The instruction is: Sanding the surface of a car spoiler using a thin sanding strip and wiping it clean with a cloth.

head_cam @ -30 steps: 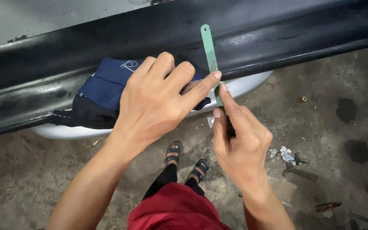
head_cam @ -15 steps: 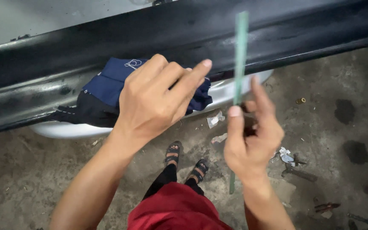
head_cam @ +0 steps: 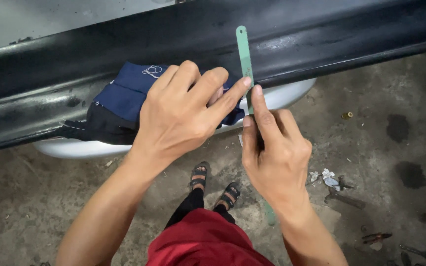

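My left hand (head_cam: 183, 116) presses down on a dark blue and black cloth (head_cam: 119, 98) that lies over a long black car panel (head_cam: 321, 44). Its forefinger tip touches a thin green blade (head_cam: 244, 59), a flat strip with a hole at its far end. My right hand (head_cam: 272, 157) grips that blade near its middle, forefinger stretched along it, and holds it upright against the panel's edge. The blade's lower end pokes out below my right wrist.
A white curved body part (head_cam: 292, 93) shows under the black panel. Below lies a stained concrete floor (head_cam: 395, 162) with scraps, a small brass-coloured piece (head_cam: 347, 115) and bits of metal debris. My sandalled feet (head_cam: 215, 184) and red clothing (head_cam: 203, 241) are at the bottom centre.
My right hand swung the green blade away to the right, blurred, then brought it back against the panel beside my left forefinger. The left hand stayed on the cloth.
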